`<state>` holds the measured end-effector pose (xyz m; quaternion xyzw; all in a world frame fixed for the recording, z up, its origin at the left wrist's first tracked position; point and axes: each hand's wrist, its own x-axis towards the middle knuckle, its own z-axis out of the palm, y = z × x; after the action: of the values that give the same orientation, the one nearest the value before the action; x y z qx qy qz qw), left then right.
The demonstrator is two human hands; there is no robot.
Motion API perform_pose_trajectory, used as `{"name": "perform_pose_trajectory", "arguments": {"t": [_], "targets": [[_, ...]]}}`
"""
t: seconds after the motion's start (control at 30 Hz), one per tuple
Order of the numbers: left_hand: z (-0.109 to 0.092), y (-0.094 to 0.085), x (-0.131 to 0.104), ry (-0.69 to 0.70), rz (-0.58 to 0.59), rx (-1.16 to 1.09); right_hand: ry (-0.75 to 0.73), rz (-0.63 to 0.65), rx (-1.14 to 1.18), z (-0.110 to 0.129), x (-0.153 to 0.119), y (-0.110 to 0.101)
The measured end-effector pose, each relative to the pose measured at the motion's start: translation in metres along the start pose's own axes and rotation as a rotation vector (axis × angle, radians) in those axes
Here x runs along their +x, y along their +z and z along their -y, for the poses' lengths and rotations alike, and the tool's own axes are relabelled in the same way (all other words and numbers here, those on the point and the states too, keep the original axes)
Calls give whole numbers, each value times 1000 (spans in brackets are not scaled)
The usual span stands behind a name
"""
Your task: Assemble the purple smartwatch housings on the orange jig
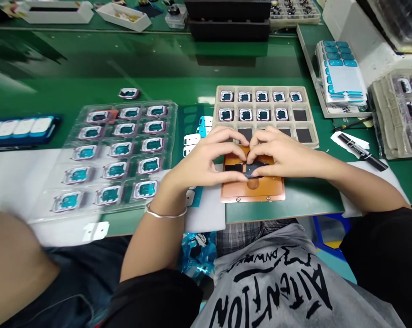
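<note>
Over an orange fixture plate (233,191), both hands meet at a small dark flat part (254,169). My left hand (214,157) curls in from the left, its thumb along the near edge of the part. On the other side my right hand (283,152) has bent fingers and thumb on the same part. The fingers cover some of it, so its exact kind is unclear. Just behind the plate is a beige compartment tray (265,86) with several square watch-like housings (262,96); its front row is partly behind my hands.
At left lies a clear plastic tray (174,136) of housings, with one loose housing (128,93) behind it. White and blue adhesive sheets (191,141) lie beside my left hand. A black marker (363,152) and stacked label sheets (346,77) are at right. Another person's arm (14,269) is at lower left.
</note>
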<state>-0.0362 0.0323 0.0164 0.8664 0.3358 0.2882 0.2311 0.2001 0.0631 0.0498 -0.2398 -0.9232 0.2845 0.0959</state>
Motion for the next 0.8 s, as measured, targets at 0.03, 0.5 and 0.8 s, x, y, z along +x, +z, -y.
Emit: {"name": "perform_pose_trajectory", "arguments": {"t": [0.03, 0.5, 0.8], "targets": [[0, -1, -1, 5, 34, -23, -20, -21, 30, -2, 0, -5], [1, -2, -6, 212, 244, -66, 434, -215, -409, -94, -1, -44], [-3, -1, -9, 191, 228, 20, 331, -197, -377, -117, 2, -38]]}}
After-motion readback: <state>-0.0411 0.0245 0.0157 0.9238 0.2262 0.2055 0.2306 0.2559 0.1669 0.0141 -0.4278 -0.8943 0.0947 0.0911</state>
